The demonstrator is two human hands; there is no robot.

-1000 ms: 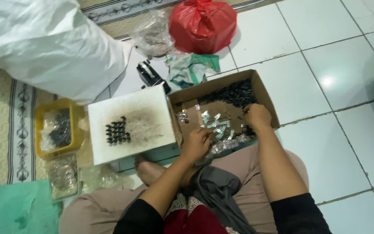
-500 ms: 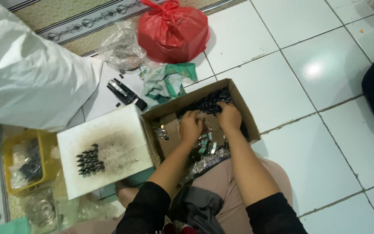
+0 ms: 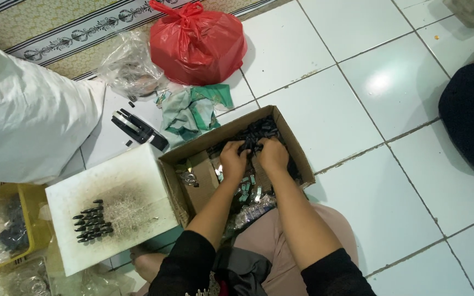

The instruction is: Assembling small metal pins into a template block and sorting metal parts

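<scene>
Board (image 3: 133, 186) left of box (image 3: 297, 148); bag (image 3: 196, 44) behind

- Cardboard box (image 3: 292, 143): brown, black small parts (image 3: 256, 131) heaped inside.
- Tied plastic bag (image 3: 196, 44): bright red.
- Board (image 3: 133, 192): white, grey-smudged centre.
- Crumpled cloth (image 3: 196, 112): green and white.
- Basket (image 3: 34, 219): yellow.
- Floor tiles (image 3: 357, 71): glossy white.
- Sleeves (image 3: 336, 274): black.

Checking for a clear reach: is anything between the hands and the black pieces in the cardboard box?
Nothing visible. Left hand and right hand are already on the black pieces inside the open cardboard box.

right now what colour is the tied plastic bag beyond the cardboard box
Red; the plastic bag shows in the head view.
</scene>
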